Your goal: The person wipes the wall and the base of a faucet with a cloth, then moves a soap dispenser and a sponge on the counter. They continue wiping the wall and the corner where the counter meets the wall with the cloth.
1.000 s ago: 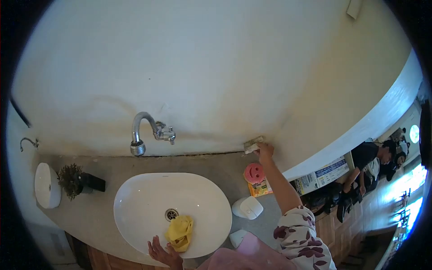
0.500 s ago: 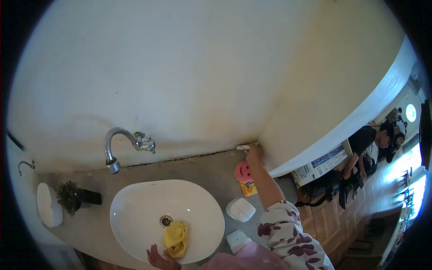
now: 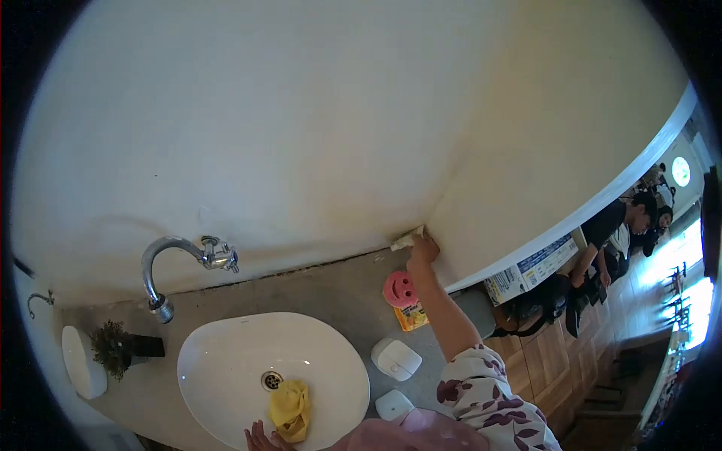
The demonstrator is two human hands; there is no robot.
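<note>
My right hand reaches into the back right corner of the counter. Its fingers are closed on a small whitish wad, possibly cloth or tissue, pressed where wall and counter meet. Just below that hand lie a pink smiley-face sponge and an orange-yellow packet. My left hand is at the front rim of the white basin, fingers apart and holding nothing visible. Beside it, a crumpled yellow cloth lies in the basin near the drain.
A curved chrome tap projects from the wall above the basin. Two white containers stand right of it. A potted plant and another white basin are at left. Beyond the wall edge are a printed carton and a seated person.
The view has shifted slightly, moving the tap left and down. My right hand has moved slightly up the corner with the whitish wad. My left hand stays near the basin's front rim.
</note>
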